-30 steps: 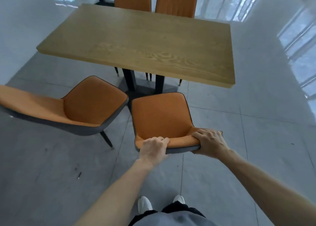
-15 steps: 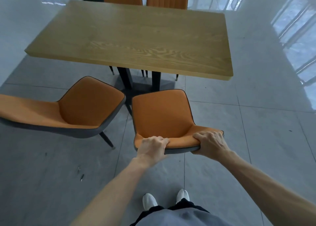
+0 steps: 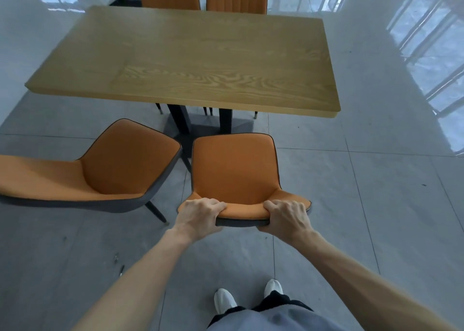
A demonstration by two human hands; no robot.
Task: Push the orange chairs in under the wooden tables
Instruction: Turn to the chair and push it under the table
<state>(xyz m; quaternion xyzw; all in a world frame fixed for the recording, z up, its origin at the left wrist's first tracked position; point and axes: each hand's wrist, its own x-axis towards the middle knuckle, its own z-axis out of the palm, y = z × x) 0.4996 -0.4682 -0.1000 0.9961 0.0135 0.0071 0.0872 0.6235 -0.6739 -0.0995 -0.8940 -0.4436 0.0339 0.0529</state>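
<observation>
Closer to the wooden table (image 3: 190,62) now, the orange chair (image 3: 233,170) rolls in, left hand (image 3: 198,215) and right hand (image 3: 288,217) both clamped on its backrest.

the tabletop (image 3: 200,62) is pale wood with a plain swirling grain and a dull satin finish. the nearest chair (image 3: 233,170) wears smooth matt orange upholstery that looks like leather, edged in dark piping, with a grey cloth-like outer shell. the chair beside it (image 3: 120,170) matches. the floor (image 3: 351,205) is grey tile, matt close by and glossy further off.
</observation>
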